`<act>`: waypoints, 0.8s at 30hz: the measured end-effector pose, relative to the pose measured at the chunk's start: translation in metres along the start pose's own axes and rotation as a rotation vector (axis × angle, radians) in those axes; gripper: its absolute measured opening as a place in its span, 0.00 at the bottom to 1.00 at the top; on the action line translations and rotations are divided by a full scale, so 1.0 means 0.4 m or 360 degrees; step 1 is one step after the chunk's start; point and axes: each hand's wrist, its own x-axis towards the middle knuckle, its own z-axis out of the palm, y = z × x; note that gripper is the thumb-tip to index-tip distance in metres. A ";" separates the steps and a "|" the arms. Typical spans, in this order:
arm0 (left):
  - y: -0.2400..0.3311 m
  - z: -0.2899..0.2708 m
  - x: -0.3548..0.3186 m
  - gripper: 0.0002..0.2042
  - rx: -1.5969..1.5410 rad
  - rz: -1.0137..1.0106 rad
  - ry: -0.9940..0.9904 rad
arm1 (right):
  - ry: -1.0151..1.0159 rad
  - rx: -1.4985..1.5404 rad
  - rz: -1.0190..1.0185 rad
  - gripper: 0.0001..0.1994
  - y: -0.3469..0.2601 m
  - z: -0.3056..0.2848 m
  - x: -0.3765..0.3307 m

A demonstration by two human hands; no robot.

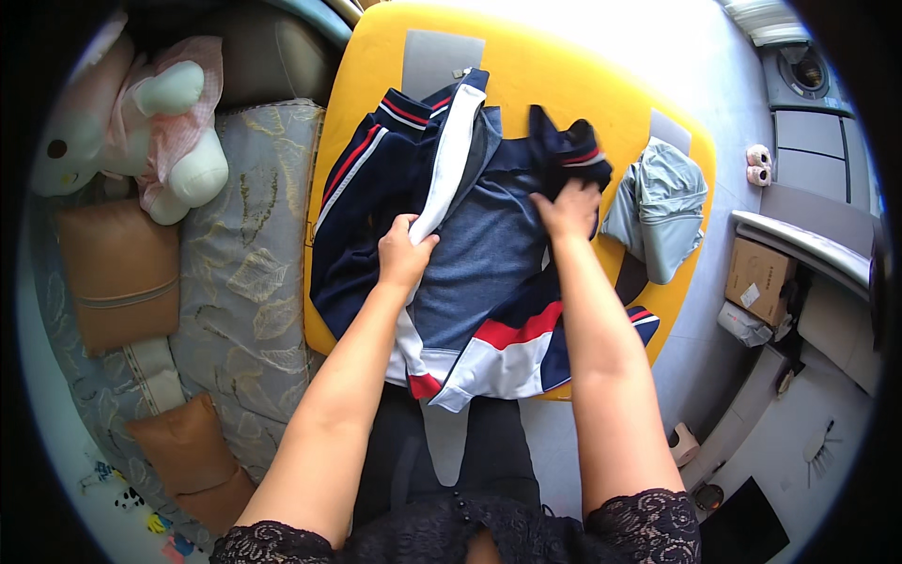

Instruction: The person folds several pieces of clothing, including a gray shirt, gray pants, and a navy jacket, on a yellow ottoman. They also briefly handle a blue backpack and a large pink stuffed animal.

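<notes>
A navy track jacket [352, 230] with red and white stripes and a blue-grey lining lies unzipped on a yellow table in front of me. My left hand [406, 252] is closed on the white front edge of the jacket, its thumb on top of the cloth. On the jacket's other side, my right hand [569, 209] rests at the dark fabric below a striped ribbed band [575, 150], thumb apart and fingers spread. That band is bunched up and a little blurred. The jacket's red, white and navy lower part hangs over the near table edge.
A folded grey garment [660, 207] lies to the right on the yellow table [564, 56]. At left stands a patterned sofa [249, 235] with brown cushions [122, 273] and a large plush toy [183, 122]. A cardboard box [759, 280] and a washing machine [803, 75] are on the right.
</notes>
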 end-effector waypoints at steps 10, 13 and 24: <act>0.051 -0.335 -0.088 0.16 -0.2097 -0.0487 0.0340 | 0.0349 0.1720 0.0781 0.19 0.274 -0.110 0.047; 0.125 -0.277 -0.261 0.18 -0.1178 0.0124 -0.0045 | 0.0745 0.2281 0.0844 0.22 0.248 -0.207 -0.031; 0.072 0.020 0.023 0.22 -0.0549 0.0300 0.0073 | 0.0687 0.2293 0.0516 0.25 0.193 -0.257 -0.113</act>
